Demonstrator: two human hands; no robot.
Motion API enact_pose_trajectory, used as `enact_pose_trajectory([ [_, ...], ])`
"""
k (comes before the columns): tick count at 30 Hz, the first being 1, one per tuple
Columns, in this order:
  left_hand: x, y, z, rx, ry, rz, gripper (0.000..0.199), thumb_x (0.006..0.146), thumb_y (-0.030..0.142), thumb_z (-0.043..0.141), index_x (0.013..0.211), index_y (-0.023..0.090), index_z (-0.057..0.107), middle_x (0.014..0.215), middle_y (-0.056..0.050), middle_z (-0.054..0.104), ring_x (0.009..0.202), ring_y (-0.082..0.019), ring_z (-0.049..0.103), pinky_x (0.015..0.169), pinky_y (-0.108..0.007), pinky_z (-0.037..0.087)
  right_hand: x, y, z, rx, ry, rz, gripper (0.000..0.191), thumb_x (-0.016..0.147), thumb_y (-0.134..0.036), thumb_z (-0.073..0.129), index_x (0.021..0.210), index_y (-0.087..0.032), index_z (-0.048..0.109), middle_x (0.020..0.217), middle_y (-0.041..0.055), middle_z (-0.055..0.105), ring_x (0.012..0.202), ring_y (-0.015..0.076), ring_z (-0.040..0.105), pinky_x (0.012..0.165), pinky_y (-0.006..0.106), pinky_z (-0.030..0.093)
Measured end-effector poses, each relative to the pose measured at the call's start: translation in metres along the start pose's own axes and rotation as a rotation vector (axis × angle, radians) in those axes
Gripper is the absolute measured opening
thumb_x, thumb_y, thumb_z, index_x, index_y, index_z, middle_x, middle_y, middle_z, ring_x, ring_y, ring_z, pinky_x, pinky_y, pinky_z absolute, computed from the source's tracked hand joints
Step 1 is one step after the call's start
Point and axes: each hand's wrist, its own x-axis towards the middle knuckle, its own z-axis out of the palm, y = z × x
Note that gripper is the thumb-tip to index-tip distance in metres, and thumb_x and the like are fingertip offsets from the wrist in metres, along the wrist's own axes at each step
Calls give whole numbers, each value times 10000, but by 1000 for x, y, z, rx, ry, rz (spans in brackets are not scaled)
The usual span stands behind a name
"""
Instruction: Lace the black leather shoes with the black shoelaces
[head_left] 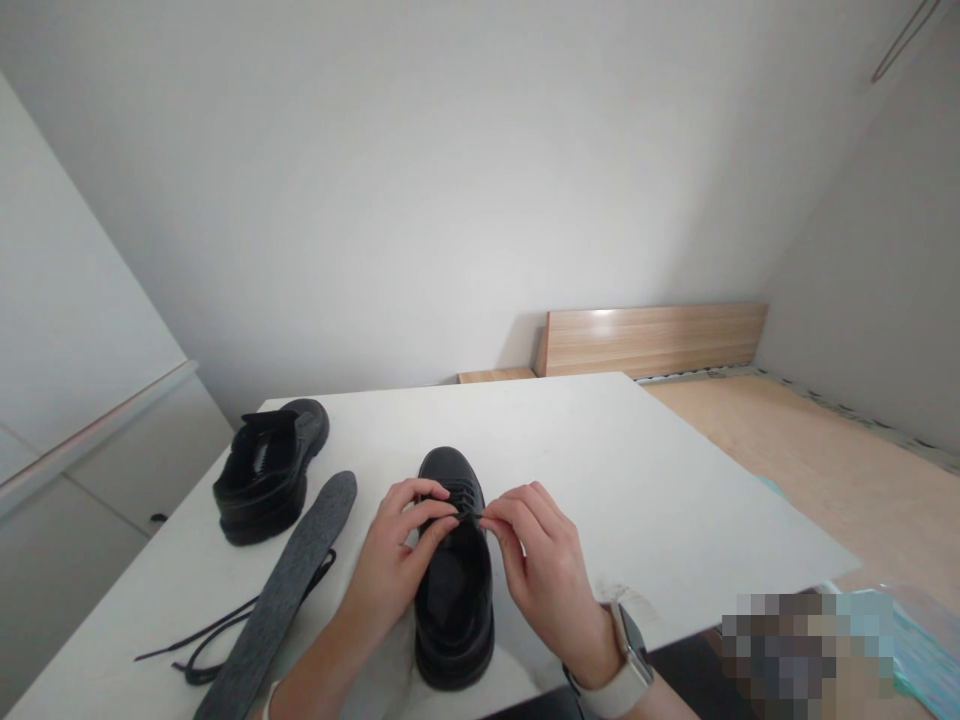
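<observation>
A black lace-up shoe [454, 620] stands on the white table with its toe pointing away from me. My left hand [397, 540] pinches a black shoelace [469, 516] over the shoe's tongue, from the left side. From the right, my right hand [544, 550] pinches the same lace, thumb against forefinger. Between the two hands a short dark stretch of lace shows; the rest is hidden by fingers. Rows of lacing cross the shoe just beyond. A watch is on my right wrist.
Left on the white table [585, 450] are a second black shoe [262, 500], a grey insole [292, 580] and a loose black lace [206, 640]. Behind are a wooden headboard [652, 338] and bed base [787, 430]. A white cabinet [90, 520] stands at left.
</observation>
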Motion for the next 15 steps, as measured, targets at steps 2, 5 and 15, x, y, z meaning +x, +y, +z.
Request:
enact_pose_trajectory([
  [2, 0, 0, 0, 1, -3, 2, 136, 920, 267, 622, 882, 266, 753, 1053, -54, 650, 1045, -235, 601, 958, -409, 477, -1, 1, 0, 28, 36, 3, 133, 997, -113, 481, 957, -209, 564, 893, 51, 614, 852, 199, 541, 732, 342, 447],
  [5, 0, 0, 1, -7, 0, 8, 143, 926, 260, 613, 891, 269, 752, 1057, -57, 649, 1047, -237, 598, 951, -406, 485, -2, 4, 0, 62, 61, 29, 142, 994, -113, 480, 959, -216, 571, 899, 55, 620, 861, 202, 553, 734, 346, 454],
  [15, -3, 15, -6, 16, -119, 89, 130, 963, 210, 494, 938, 238, 619, 1206, -96, 556, 1198, -259, 511, 1049, -456, 429, 8, 8, 2, 330, -151, 226, 182, 991, -221, 520, 1105, -226, 663, 1041, 68, 612, 940, 185, 600, 830, 326, 503],
])
